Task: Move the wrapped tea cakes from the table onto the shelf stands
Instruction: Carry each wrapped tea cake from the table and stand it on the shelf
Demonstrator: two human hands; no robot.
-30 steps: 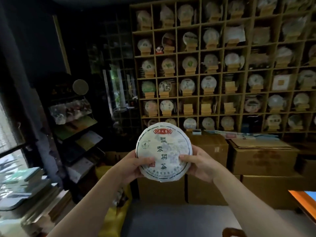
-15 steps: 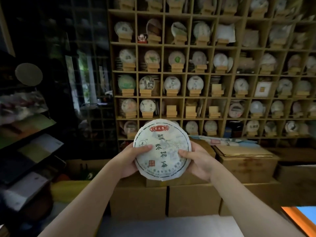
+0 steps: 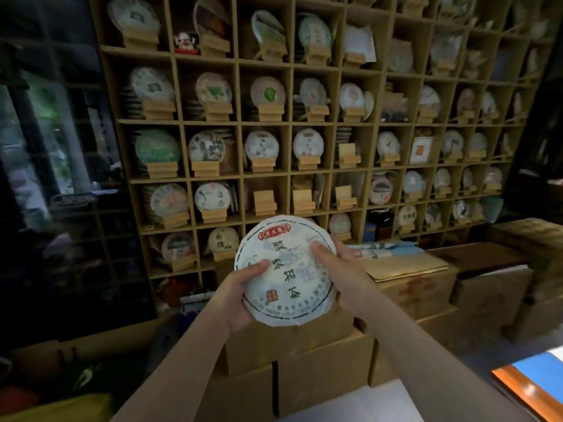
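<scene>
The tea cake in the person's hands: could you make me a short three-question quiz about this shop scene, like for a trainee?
1. True or false: both hands grip the wrapped tea cake.
2. The empty wooden stands in the shelf row just above the cake number: A) none B) three C) ten.
3. What stands stacked on the floor below the shelf?

Key: 1. True: left hand and right hand hold its edges. 2. B. 3. Cardboard boxes.

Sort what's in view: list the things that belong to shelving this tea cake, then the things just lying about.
Belongs to the job:
wrapped tea cake, held by left hand and right hand
empty wooden stands
wooden shelf

Lying about:
cardboard boxes
small figurine
tea cakes already on stands
</scene>
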